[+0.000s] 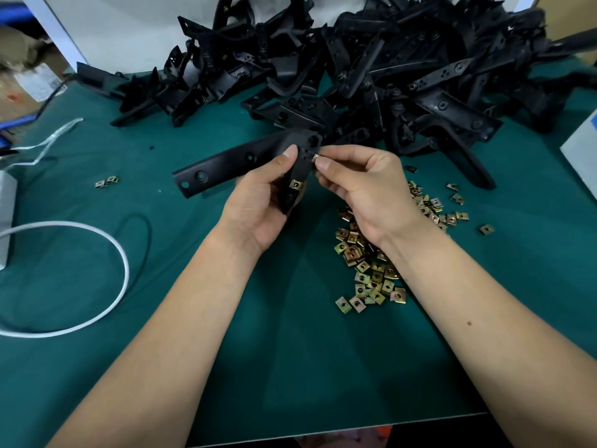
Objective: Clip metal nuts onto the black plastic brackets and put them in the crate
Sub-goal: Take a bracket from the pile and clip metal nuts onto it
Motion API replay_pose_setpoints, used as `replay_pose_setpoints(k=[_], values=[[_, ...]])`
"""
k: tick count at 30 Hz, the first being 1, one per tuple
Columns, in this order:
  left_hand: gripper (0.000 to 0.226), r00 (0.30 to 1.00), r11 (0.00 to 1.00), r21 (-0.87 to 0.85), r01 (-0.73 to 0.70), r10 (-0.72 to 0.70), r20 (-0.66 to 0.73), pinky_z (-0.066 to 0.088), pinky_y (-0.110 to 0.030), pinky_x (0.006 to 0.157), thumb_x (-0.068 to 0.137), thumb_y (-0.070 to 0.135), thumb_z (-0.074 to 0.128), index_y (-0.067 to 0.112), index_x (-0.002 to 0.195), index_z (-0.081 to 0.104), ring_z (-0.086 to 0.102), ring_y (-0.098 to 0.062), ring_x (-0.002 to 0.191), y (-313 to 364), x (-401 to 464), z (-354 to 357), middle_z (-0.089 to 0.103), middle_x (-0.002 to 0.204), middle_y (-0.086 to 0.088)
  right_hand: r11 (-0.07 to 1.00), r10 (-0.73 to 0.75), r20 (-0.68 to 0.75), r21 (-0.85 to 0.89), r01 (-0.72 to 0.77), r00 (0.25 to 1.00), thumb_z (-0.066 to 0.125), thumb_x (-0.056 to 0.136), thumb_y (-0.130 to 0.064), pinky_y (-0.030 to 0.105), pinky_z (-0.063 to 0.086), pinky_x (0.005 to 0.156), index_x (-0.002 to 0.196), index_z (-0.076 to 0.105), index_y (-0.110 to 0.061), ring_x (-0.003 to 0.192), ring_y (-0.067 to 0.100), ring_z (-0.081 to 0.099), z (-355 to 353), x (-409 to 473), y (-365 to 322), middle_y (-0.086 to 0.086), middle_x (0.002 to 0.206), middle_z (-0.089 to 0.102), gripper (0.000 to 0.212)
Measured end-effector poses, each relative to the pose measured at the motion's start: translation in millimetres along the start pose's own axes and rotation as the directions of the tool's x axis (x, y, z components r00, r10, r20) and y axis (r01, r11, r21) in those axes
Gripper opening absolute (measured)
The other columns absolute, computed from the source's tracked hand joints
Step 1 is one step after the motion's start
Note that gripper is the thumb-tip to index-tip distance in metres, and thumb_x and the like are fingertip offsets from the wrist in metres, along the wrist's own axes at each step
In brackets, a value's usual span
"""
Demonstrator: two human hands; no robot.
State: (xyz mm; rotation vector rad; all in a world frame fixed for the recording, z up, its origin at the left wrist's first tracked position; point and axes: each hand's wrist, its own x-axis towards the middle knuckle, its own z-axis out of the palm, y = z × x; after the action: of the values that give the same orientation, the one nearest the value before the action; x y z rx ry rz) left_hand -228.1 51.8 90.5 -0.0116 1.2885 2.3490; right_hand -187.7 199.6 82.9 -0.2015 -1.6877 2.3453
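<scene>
While the left hand (261, 202) grips a black bracket (232, 163) at frame centre, already bearing one clip nut (296, 184), the right hand (358, 185) pinches a second nut (316, 157) at its edge, which seemingly needs pushing home.

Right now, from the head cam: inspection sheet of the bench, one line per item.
Surface: green mat, white front edge.
Job's things: held bracket with one clipped nut; second nut at its edge; bracket pile at the back; loose nuts by the right forearm. Crate: nothing seen.
Clutter: two stray nuts on the left.
Grippers: left hand grips the bracket; right hand pinches the second nut.
Cables: white cable looped at left; white strap behind it.
Surroundings: white box at right; boxes, blurred, far left.
</scene>
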Motion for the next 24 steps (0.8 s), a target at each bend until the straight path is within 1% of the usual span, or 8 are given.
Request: replay_pose_setpoints(k=[3,5,7,10,15,17,20,24], values=[[0.026,1.000,1.000,-0.008,0.016,-0.016,-0.010,0.057,-0.022,0.072,0.090,0.018,0.070,0.018,0.067,0.081,0.071,-0.006,0.071,1.8,-0.6,-0.4,0.076,0.078,0.003,1.000,-0.013,0.042,-0.022,0.014,0.999,0.076,0.087,0.003,0.026,0.058,0.079,0.095,0.078,-0.007,0.078,0.019,0.068,-2.2,0.0,-1.3,0.009,0.083,0.075,0.013],[0.020,0.999,0.999,-0.036,0.036,-0.036,-0.015,0.057,-0.023,0.070,0.087,0.017,0.072,0.017,0.069,0.082,0.071,-0.009,0.072,2.7,-0.6,-0.8,0.076,0.082,0.001,0.999,-0.030,0.058,-0.042,0.032,0.998,0.077,0.087,0.003,0.025,0.057,0.075,0.096,0.077,-0.007,0.075,0.016,0.068,-3.1,-0.2,-2.3,0.007,0.080,0.074,0.014],[0.012,0.998,0.997,-0.059,0.057,-0.058,-0.013,0.057,-0.024,0.068,0.082,0.017,0.075,0.016,0.072,0.081,0.071,-0.011,0.074,2.9,-1.0,-0.8,0.076,0.085,0.000,0.998,-0.048,0.060,-0.047,0.051,0.997,0.077,0.086,0.004,0.024,0.056,0.072,0.101,0.074,-0.008,0.074,0.015,0.069,-3.9,-0.4,-3.6,0.007,0.079,0.074,0.019],[0.008,0.996,0.993,-0.078,0.084,-0.084,0.003,0.057,-0.025,0.067,0.079,0.016,0.077,0.016,0.073,0.081,0.069,-0.012,0.074,2.6,-1.3,-1.0,0.075,0.087,-0.001,0.998,-0.055,0.058,-0.030,0.057,0.997,0.078,0.085,0.004,0.024,0.055,0.072,0.107,0.069,-0.007,0.077,0.014,0.071,-5.8,-0.2,-5.6,0.005,0.079,0.074,0.027],[0.004,0.993,0.987,-0.112,0.118,-0.118,0.003,0.055,-0.024,0.066,0.075,0.016,0.078,0.014,0.073,0.080,0.067,-0.014,0.071,2.6,-2.5,0.2,0.074,0.086,-0.003,0.999,-0.031,0.065,-0.008,0.032,0.997,0.078,0.084,0.004,0.024,0.055,0.071,0.109,0.065,-0.005,0.077,0.015,0.070,-6.9,-0.6,-7.2,0.005,0.077,0.071,0.030],[0.007,0.992,0.986,-0.112,0.124,-0.125,-0.003,0.055,-0.024,0.066,0.078,0.015,0.078,0.014,0.072,0.080,0.067,-0.014,0.071,2.2,-3.0,1.3,0.073,0.086,-0.003,1.000,-0.025,0.064,-0.013,0.025,0.998,0.078,0.084,0.004,0.025,0.055,0.072,0.107,0.064,-0.006,0.077,0.016,0.069,-7.5,-0.7,-7.3,0.004,0.076,0.072,0.029],[0.018,0.992,0.987,-0.095,0.127,-0.128,-0.014,0.055,-0.024,0.064,0.087,0.014,0.074,0.015,0.070,0.080,0.067,-0.011,0.068,1.7,-3.5,2.6,0.073,0.082,-0.001,1.000,-0.015,0.065,-0.023,0.017,0.998,0.078,0.084,0.005,0.027,0.055,0.074,0.103,0.063,-0.006,0.077,0.016,0.070,-8.2,-0.6,-7.2,0.002,0.075,0.073,0.027],[0.024,0.992,0.990,-0.075,0.120,-0.122,-0.024,0.056,-0.024,0.064,0.091,0.014,0.073,0.016,0.067,0.080,0.067,-0.011,0.068,-0.2,-5.0,4.0,0.073,0.080,0.000,1.000,-0.002,0.062,-0.031,0.004,0.998,0.078,0.084,0.005,0.024,0.055,0.072,0.100,0.064,-0.006,0.075,0.014,0.070,-10.2,-0.9,-7.4,0.003,0.075,0.072,0.025]])
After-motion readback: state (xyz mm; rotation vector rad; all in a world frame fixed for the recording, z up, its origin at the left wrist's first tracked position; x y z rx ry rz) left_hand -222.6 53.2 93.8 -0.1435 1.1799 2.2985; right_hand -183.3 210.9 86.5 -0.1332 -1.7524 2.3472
